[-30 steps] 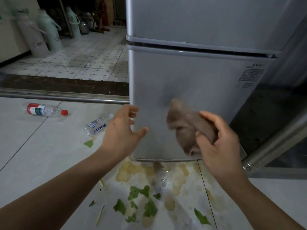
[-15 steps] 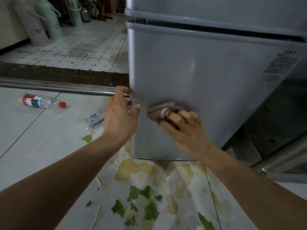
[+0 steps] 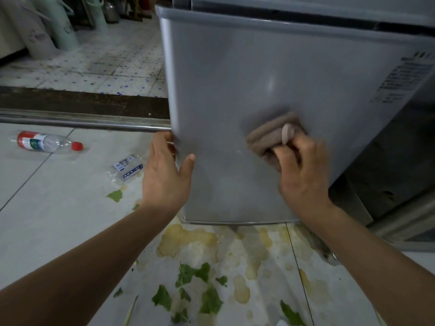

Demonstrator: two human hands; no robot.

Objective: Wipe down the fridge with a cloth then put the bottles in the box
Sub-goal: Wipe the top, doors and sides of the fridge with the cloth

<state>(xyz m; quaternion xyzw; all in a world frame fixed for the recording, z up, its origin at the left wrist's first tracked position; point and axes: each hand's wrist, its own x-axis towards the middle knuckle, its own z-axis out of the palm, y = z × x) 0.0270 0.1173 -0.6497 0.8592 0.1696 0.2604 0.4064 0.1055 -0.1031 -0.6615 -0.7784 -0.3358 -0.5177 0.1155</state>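
Fridge point(image 3: 270, 74), head view: we find the grey lower door filling the upper right of the frame, its bottom edge just above the floor point(image 3: 58, 220). We note the right hand point(image 3: 303, 175) closed around a folded brown cloth point(image 3: 270, 135), fingers curled into it and pressing it flat against the door face, right of centre. The left hand point(image 3: 164, 175) grips the door's left edge, fingers wrapped behind it and thumb lying on the front. We record two bottles lying on their sides on the floor to the left: a clear bottle with red cap point(image 3: 47, 142), well apart from the fridge, and a crushed bottle with blue label point(image 3: 126, 169), just beside the left hand. Yellowish stains point(image 3: 188, 238) and green leaf scraps point(image 3: 202, 290) cover the floor below the door. Tall pale flasks point(image 3: 42, 31) stand at upper left
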